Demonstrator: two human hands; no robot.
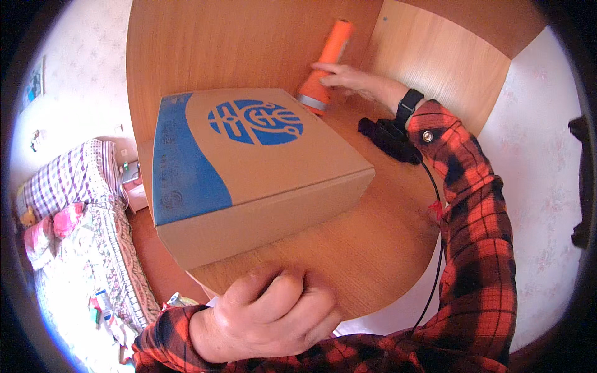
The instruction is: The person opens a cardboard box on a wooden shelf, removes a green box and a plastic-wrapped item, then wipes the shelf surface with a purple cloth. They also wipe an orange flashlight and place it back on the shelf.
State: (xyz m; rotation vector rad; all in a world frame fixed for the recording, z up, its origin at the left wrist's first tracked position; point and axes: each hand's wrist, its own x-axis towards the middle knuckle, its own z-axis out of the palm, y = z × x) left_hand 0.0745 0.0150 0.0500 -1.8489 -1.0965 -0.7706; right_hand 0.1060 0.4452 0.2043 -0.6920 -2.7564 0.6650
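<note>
A large cardboard box (280, 172) with a blue printed emblem and a blue side band lies closed on the wooden table (373, 252). Beyond its far right corner, my right hand (347, 79) grips an orange flashlight (336, 44) around its body. The flashlight tilts, wide head down and narrow end up; both it and the hand are slightly blurred. My left hand (280, 312) is at the near table edge, in front of the box and apart from it. Its fingers are curled, with nothing visible in them; the palm is hidden.
A black fabric item (389, 140) lies by my right wrist, and a black cable (438, 270) runs down beside my sleeve. Wooden panels (433, 51) rise behind the table. Left and lower down stands a bed (88, 233) with pillows and a patterned cover.
</note>
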